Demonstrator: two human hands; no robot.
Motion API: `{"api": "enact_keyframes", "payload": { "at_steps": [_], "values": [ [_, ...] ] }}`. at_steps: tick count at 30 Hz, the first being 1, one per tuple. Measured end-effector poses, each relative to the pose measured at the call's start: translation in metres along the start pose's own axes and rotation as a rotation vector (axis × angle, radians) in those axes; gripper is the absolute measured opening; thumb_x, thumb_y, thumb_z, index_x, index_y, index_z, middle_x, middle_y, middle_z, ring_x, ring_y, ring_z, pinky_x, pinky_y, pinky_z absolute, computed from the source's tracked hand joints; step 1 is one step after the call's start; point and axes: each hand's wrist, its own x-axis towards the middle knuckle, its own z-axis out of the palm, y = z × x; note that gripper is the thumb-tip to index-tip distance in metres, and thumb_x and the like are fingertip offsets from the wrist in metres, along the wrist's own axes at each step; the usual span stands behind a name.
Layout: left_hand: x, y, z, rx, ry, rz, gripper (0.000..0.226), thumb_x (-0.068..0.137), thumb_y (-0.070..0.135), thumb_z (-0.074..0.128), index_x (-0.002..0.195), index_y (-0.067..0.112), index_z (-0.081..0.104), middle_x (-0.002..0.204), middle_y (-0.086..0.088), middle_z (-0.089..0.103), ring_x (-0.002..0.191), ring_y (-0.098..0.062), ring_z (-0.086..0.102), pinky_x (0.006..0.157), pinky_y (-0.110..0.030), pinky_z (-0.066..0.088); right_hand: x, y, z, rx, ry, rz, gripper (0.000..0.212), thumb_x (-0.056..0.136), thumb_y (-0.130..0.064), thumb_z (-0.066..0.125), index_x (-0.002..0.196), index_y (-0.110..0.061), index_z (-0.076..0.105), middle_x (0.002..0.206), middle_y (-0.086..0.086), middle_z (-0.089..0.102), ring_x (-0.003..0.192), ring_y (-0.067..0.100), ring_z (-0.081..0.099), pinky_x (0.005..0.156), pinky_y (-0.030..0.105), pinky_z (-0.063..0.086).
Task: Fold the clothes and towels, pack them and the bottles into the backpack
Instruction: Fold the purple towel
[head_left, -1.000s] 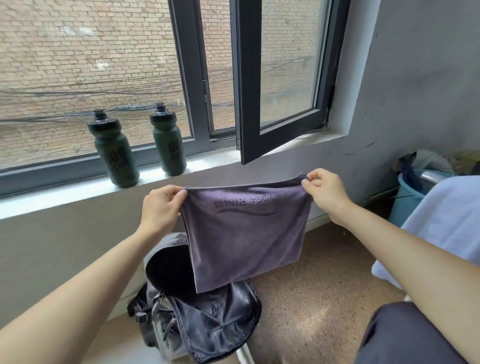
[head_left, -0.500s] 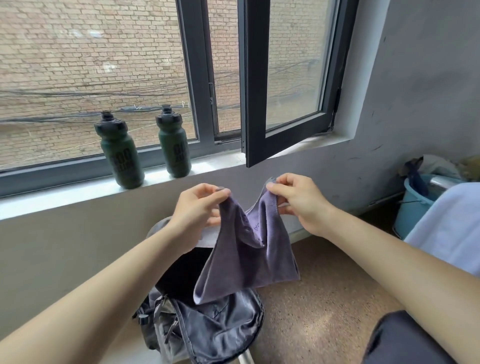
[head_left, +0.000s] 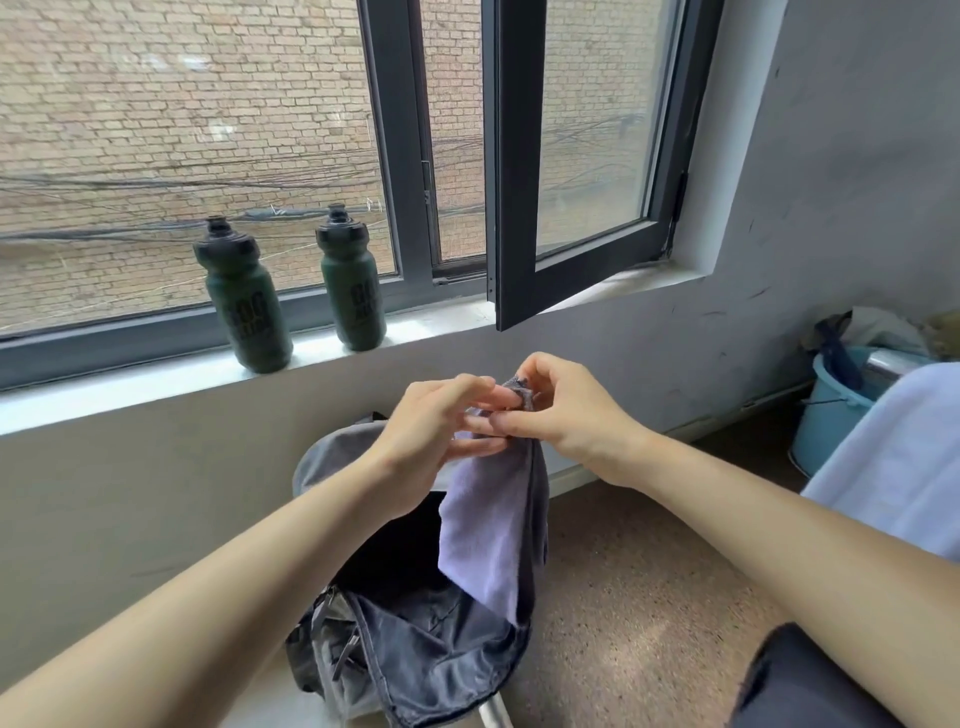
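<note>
Head view showed the left hand (head_left: 431, 423) and right hand (head_left: 569, 413) had met, each pinching a top corner of the towel (head_left: 493, 530), halving it above the open backpack (head_left: 415, 654), probably nearly ready to pack.

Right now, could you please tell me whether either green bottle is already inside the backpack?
No, the left green bottle and the right green bottle both stand upright on the windowsill, outside the open backpack.

Dark block lettering in two stacked lines on the left green bottle (head_left: 244, 306), top line perhaps "GOC", lower line too blurred to read, same two-line print on the right green bottle (head_left: 353, 291), not legible
</note>
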Motion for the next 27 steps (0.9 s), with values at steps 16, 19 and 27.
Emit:
{"api": "enact_keyframes", "payload": {
  "at_steps": [16, 19, 27],
  "values": [
    [0.021, -0.057, -0.059, 0.705, -0.337, -0.032, 0.067, 0.063, 0.051, 0.091, 0.123, 0.034, 0.068, 0.123, 0.003, 0.072, 0.104, -0.016, 0.073, 0.098, -0.038, 0.057, 0.004, 0.016, -0.042, 0.169, -0.154, -0.037, 0.019, 0.091, 0.006, 0.067, 0.092, -0.011, 0.057, 0.086, -0.001, 0.064, 0.085, 0.012, 0.060, 0.082, 0.024, 0.049],
    [0.023, -0.056, -0.050, 0.756, -0.300, 0.077, 0.044, 0.066, 0.051, 0.087, 0.100, 0.026, 0.075, 0.104, -0.003, 0.076, 0.081, -0.013, 0.070, 0.079, -0.035, 0.056, 0.003, 0.016, -0.045, 0.186, -0.165, -0.034, 0.022, 0.090, 0.008, 0.066, 0.092, -0.011, 0.056, 0.086, 0.001, 0.062, 0.085, 0.013, 0.059, 0.081, 0.023, 0.050],
    [0.024, -0.042, -0.054, 0.600, 0.040, 0.236, 0.013, 0.079, 0.017, 0.085, 0.071, 0.017, 0.074, 0.060, 0.006, 0.064, 0.058, -0.002, 0.052, 0.059, -0.023, 0.043, 0.006, 0.028, -0.053, 0.015, -0.026, -0.005, 0.021, 0.089, 0.003, 0.071, 0.087, -0.013, 0.057, 0.079, -0.003, 0.063, 0.078, 0.009, 0.058, 0.076, 0.018, 0.047]
  ]
}}
